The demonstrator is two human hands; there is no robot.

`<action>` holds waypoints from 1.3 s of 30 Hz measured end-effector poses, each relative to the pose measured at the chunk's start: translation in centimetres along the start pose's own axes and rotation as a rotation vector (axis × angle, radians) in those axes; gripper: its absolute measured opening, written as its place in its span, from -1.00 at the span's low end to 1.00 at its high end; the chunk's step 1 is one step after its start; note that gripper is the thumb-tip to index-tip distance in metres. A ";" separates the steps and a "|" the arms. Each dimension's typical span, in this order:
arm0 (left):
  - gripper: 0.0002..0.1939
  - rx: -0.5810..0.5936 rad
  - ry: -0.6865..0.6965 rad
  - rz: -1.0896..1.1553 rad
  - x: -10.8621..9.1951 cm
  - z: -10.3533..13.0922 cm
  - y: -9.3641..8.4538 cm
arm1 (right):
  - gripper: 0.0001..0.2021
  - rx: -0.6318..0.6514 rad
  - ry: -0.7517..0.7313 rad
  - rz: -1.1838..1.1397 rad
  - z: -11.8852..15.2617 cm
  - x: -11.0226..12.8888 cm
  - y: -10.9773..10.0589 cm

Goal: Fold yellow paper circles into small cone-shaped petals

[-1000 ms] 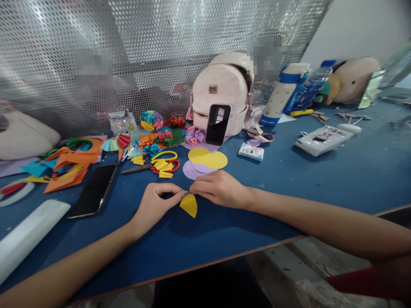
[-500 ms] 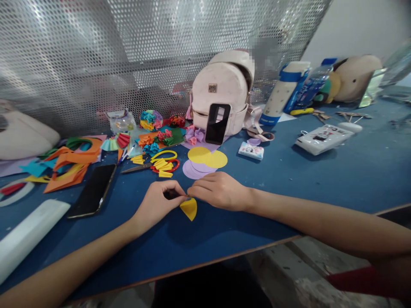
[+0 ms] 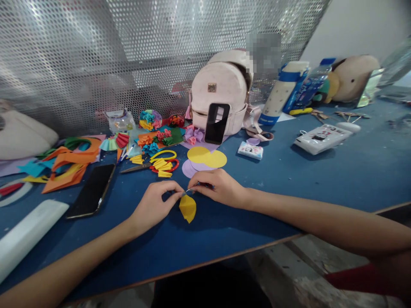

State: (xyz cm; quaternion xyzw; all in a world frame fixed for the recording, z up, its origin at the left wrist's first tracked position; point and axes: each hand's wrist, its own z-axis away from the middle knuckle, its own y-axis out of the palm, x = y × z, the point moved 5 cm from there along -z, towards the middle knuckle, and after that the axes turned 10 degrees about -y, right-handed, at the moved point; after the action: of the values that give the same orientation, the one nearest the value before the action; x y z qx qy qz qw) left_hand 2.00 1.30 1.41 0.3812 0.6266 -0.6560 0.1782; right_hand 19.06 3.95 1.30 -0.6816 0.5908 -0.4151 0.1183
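Near the table's front edge, my left hand (image 3: 157, 200) pinches the upper tip of a folded piece of yellow paper (image 3: 188, 209), which hangs down from the fingertips with its lower edge fanned out. My right hand (image 3: 218, 186) is closed just to its right. From its fingertips a thin, shiny, wire-like strand (image 3: 191, 188) reaches across to the pinched tip; its exact kind is too small to tell. Behind my right hand lie yellow paper circles (image 3: 215, 158) and purple paper circles (image 3: 189, 168), overlapping each other.
Scissors (image 3: 136, 168) lie left of the circles under small yellow paper folds (image 3: 162, 164). A phone (image 3: 92, 191) lies further left; another phone (image 3: 217, 123) leans on a white backpack (image 3: 219, 83). Paper scraps (image 3: 71, 160), a tissue pack (image 3: 250, 150) and a tumbler (image 3: 284, 92) stand around.
The right hand has lifted and drawn slightly right, so a thin strand now shows between the two hands. The yellow paper has turned a little and its lower edge has spread.
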 end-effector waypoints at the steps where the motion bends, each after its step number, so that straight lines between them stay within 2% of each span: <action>1: -0.82 0.002 -0.018 0.014 0.1 0.0 0.0 | -0.87 -0.005 0.001 -0.006 0.0 0.0 0.0; 9: -0.83 0.056 -0.131 0.088 0.6 -0.1 0.0 | -0.90 -0.019 -0.036 0.030 0.0 0.1 0.0; 22: -0.79 0.085 -0.219 0.209 1.1 -0.2 0.6 | -0.84 0.040 -0.135 0.128 -0.2 0.7 0.4; 26: -0.85 0.035 -0.167 0.147 0.4 -0.1 0.5 | -0.82 0.080 -0.159 0.176 -0.2 1.0 0.7; 32: -0.83 -0.069 0.014 -0.019 -0.8 0.5 0.1 | -0.81 0.105 -0.152 0.210 -0.3 1.6 0.9; 36: -0.89 -0.011 0.043 -0.047 -0.6 0.4 0.3 | -0.83 0.093 -0.079 0.144 -0.3 1.3 0.8; 39: -0.89 0.049 0.010 0.047 -0.2 0.1 0.4 | -0.86 0.077 -0.033 0.104 -0.1 0.9 0.8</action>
State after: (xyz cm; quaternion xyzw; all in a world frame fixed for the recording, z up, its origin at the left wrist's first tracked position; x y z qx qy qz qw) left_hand 2.39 1.08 1.23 0.4033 0.6022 -0.6648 0.1810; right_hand 18.38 3.01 1.26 -0.6518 0.6069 -0.4195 0.1755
